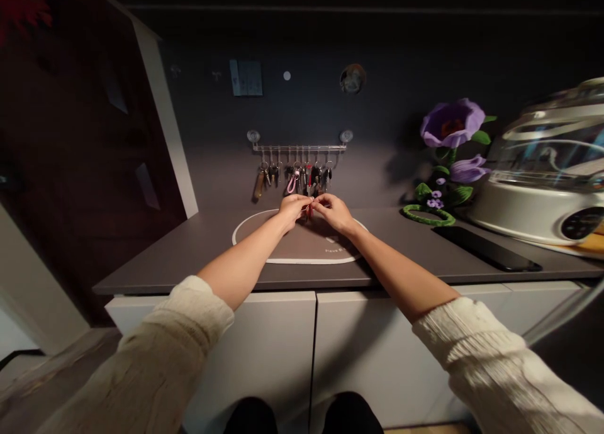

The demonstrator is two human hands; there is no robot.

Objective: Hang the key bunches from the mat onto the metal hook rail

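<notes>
Both hands meet over the grey-brown mat (302, 251) on the counter, just under a row of hanging keys. The fingers of my left hand (293, 208) are pinched on a small key ring, and those of my right hand (333, 211) pinch it from the other side. Something small and red (309, 212) hangs between the fingertips. Behind them a clear rail (302, 148) with hooks is fixed to the wall by suction cups. Several keys hang from it, along with a pink loop (292, 182) and a brown tag (259, 185).
To the right stand purple knitted flowers (453, 124) with a green ring base (428, 216). A black phone (486, 248) lies near the counter's front edge, before a white appliance (528, 207) with a clear top. A dark door (85, 138) is at the left.
</notes>
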